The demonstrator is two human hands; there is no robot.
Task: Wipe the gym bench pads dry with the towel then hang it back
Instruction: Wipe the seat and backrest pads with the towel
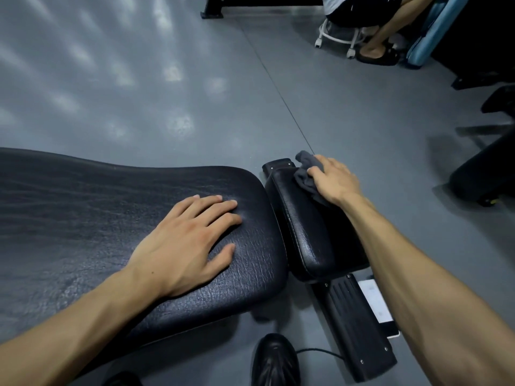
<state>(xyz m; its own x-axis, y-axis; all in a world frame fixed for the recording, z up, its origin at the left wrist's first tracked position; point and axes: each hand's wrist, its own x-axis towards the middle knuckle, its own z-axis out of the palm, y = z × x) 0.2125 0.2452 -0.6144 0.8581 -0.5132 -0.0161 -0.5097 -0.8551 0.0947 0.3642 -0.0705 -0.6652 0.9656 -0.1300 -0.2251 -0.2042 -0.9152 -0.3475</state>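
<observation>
Towel [308, 176], dark grey and crumpled, lies under the right hand [333, 181] on the far end of the small seat pad [299, 227]. The fingers of this hand curl over the cloth and press it down on the black leather. Part of the towel sticks out beyond the fingers, toward the far corner of the pad.

The left hand [184, 238] holds nothing. It lies flat, with straight spread fingers, on the near right end of the large back pad [111, 207], and I think it only supports the body.

The seat pad is long and narrow. Its long axis runs from the towel back toward the person, just beside the right forearm. So the unwiped length of this pad seems to lie between the towel and the person, and a pull of the right hand along this axis would cover it. The right hand is clearly the nearer one for this work. The back pad stretches away to the left, separated from the seat pad by a thin gap. Where the towel should hang is not visible.
</observation>
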